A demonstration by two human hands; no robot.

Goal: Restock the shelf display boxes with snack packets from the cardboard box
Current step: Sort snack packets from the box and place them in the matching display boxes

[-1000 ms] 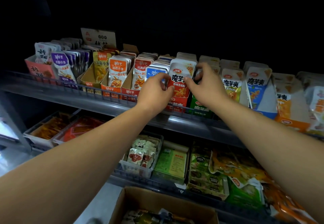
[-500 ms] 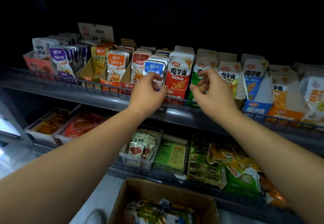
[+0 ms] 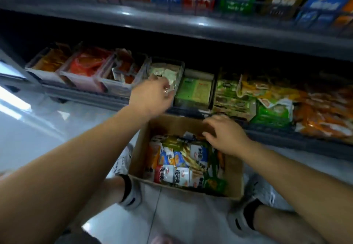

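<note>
Cardboard lies under my right hand (image 3: 225, 138): its fingers (image 3: 212, 134) hang loose and empty above the snack packets (image 3: 177, 167) in the cardboard box (image 3: 138, 148). My left hand (image 3: 152, 98), its grip too blurred to tell, is at a clear display tray (image 3: 179, 65) on the lower shelf (image 3: 86, 96).

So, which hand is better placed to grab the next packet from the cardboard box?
Right. The right hand hovers over the snack packets in the cardboard box; the left hand is up at a clear shelf tray.
</note>
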